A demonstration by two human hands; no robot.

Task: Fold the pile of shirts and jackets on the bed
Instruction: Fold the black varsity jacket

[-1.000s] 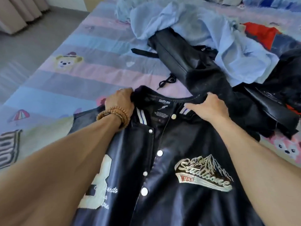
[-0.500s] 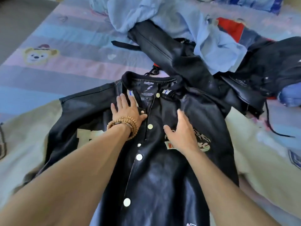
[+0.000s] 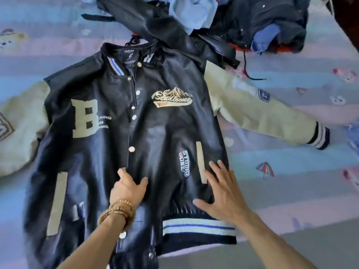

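Note:
A navy varsity jacket point(image 3: 155, 125) with cream sleeves lies front-up and spread flat on the bed, collar away from me, snaps closed. My left hand point(image 3: 129, 186), beaded bracelets on its wrist, rests on the lower front beside the snap line. My right hand point(image 3: 221, 189) presses flat with straight fingers on the lower right panel near the pocket and striped hem. The right sleeve point(image 3: 268, 115) stretches out to the right; the left sleeve point(image 3: 21, 121) lies bunched at the left. Beyond the collar sits the pile point(image 3: 258, 22) of dark jackets and light blue shirts.
A black leather jacket point(image 3: 155, 24) from the pile overlaps the varsity jacket's right shoulder. The striped pastel bedsheet point(image 3: 291, 166) with cartoon prints shows on both sides. The bed's near edge runs along the bottom right.
Both hands slid down the jacket front from the collar, over the chest, to the lower hem area, flattening it. The view tilted down, so both sleeves show.

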